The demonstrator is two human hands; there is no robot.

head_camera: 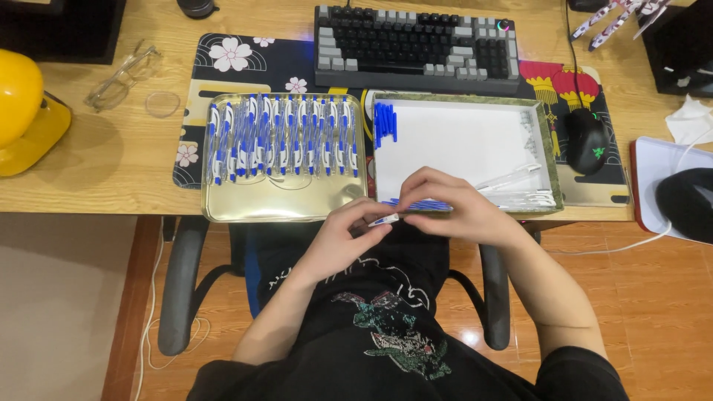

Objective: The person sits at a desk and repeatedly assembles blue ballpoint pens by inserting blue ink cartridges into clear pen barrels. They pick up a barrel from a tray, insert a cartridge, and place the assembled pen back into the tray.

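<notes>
My left hand [345,234] and my right hand [449,204] meet at the desk's front edge, both closed on a small white and blue pen [384,220] held between them. Right behind the hands sits a white box [460,137] with loose pen parts: blue caps [385,122] at its far left, blue refills [416,203] along its near edge, clear barrels [520,194] at the near right. To the left, a golden metal tray [282,200] holds a row of several assembled white and blue pens [282,137].
A keyboard [416,44] lies behind the tray and box on a dark flowered desk mat [238,63]. A black mouse [587,141] sits at right, glasses [122,74] and a yellow object [22,104] at left. Chair armrests [174,289] flank my lap.
</notes>
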